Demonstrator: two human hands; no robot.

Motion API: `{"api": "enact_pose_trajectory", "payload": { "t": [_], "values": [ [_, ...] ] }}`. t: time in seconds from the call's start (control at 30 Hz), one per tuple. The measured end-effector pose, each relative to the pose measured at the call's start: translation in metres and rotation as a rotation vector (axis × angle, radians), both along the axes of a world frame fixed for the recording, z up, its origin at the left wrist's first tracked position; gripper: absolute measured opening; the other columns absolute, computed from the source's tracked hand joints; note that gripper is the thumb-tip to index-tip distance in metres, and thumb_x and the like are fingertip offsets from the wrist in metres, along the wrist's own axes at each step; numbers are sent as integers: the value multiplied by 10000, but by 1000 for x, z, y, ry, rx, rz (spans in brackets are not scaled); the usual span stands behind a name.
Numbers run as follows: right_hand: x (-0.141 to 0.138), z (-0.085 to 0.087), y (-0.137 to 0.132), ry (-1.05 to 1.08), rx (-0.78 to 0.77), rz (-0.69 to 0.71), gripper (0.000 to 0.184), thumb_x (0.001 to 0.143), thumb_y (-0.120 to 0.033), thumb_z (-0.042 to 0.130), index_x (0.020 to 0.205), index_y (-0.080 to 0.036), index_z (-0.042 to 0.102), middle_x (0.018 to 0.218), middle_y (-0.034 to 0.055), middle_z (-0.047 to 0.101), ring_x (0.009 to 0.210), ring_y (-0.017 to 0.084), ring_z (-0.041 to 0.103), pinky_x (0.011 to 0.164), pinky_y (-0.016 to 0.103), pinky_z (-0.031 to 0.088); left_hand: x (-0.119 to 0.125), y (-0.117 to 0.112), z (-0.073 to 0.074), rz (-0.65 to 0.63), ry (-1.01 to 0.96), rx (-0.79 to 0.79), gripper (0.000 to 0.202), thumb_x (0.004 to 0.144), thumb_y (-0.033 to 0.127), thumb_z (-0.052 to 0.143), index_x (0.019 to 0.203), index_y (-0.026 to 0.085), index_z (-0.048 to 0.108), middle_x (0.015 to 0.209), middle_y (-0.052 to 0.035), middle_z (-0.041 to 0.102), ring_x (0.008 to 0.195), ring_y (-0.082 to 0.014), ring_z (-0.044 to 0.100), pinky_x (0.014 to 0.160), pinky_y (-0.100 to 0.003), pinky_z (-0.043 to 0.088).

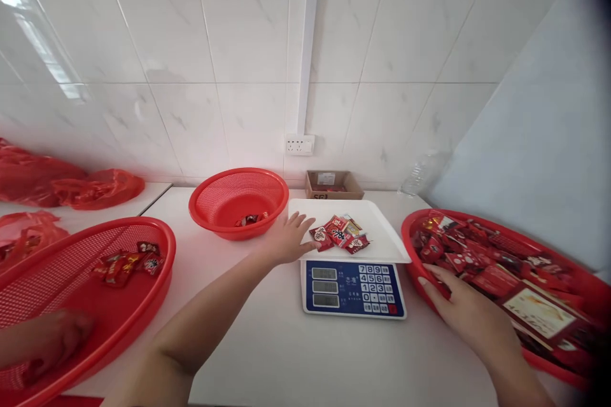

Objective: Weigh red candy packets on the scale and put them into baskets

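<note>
My left hand (292, 240) is spread open over the left side of the white tray (382, 219) of a digital scale (353, 289). Its thumb is beside, perhaps touching, a small pile of red candy packets (340, 232). My right hand (465, 305) grips the near left rim of a large red basket (410, 226), thumb outside and a finger over the edge. That basket is full of mixed red snack packets (491, 276), with a flat box bearing a cream label (539, 310) on top. Some right-hand fingers are hidden.
Another person's hand (62, 337) is inside the left red basket (167, 235), which holds several packets. Behind stand a round red basket (198, 216), a small cardboard box (353, 187) and a clear plastic bottle (417, 178). Red bags (100, 187) lie far left.
</note>
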State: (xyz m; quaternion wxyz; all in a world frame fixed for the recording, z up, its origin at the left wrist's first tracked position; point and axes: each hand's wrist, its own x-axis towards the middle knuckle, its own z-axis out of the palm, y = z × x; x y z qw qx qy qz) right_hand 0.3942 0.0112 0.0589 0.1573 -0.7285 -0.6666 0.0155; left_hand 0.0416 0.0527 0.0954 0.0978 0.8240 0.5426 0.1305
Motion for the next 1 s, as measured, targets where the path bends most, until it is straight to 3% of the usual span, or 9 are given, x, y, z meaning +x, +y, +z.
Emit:
{"api": "enact_pose_trajectory", "payload": {
  "t": [0.2, 0.3, 0.43, 0.6, 0.7, 0.8, 0.9, 1.0],
  "values": [
    [-1, 5, -7, -82, 40, 81, 558, 863, -535, 256, 1217, -228, 559, 1090, 80, 670, 886, 259, 655, 666, 365, 516, 44, 16, -8, -96, -33, -74, 885, 779, 642, 542, 1476, 235, 177, 1521, -146, 239, 1372, -342, 243, 1077, -458, 249],
    [-2, 9, -11, -114, 28, 109, 572, 879, -517, 218, 1234, -214, 548, 1112, 86, 661, 904, 261, 651, 703, 383, 515, 57, 27, -9, -90, -7, -30, 909, 762, 656, 550, 1472, 232, 174, 1431, -138, 396, 1285, -329, 384, 1018, -426, 327],
    [-3, 9, -14, -103, 34, 123, 584, 887, -512, 190, 1231, -207, 551, 1145, 86, 646, 963, 263, 634, 725, 390, 515, 61, 34, -9, -62, 41, 32, 767, 789, 623, 549, 1415, 245, 317, 1229, -110, 555, 1151, -307, 500, 939, -391, 393],
    [-2, 6, -13, -90, 58, 128, 576, 881, -512, 198, 1220, -221, 561, 1166, 80, 635, 936, 265, 639, 673, 401, 523, 57, 32, -7, -44, 65, 22, 678, 797, 620, 540, 1369, 287, 395, 1153, -77, 551, 974, -277, 608, 757, -336, 478],
    [-1, 4, -12, -83, 95, 153, 577, 878, -513, 201, 1202, -219, 576, 1129, 84, 651, 911, 260, 646, 639, 385, 523, 54, 28, -7, -56, 51, 22, 459, 871, 536, 488, 1268, 307, 510, 1121, -51, 561, 958, -247, 619, 760, -313, 471],
    [2, -2, -10, -74, 125, 165, 571, 877, -525, 210, 1190, -229, 583, 1088, 84, 668, 872, 259, 655, 615, 376, 522, 47, 25, -3, -26, -5, 26, 453, 852, 553, 516, 1238, 315, 520, 1122, -31, 573, 938, -217, 622, 752, -288, 466],
    [8, -11, -6, -92, 157, 177, 585, 875, -550, 207, 1195, -224, 574, 1064, 88, 675, 837, 275, 659, 652, 413, 525, 30, 32, 7, 111, -115, 43, 511, 786, 606, 576, 1204, 318, 516, 1119, -9, 583, 898, -189, 621, 741, -269, 460],
    [13, -23, -1, -126, 183, 209, 598, 873, -566, 219, 1205, -205, 563, 1064, 107, 673, 841, 292, 658, 665, 429, 521, -2, 50, 23, 343, -212, 62, 376, 887, 555, 443, 1072, 252, 564, 1077, -41, 593, 891, -192, 609, 750, -288, 448]
  ]
}}
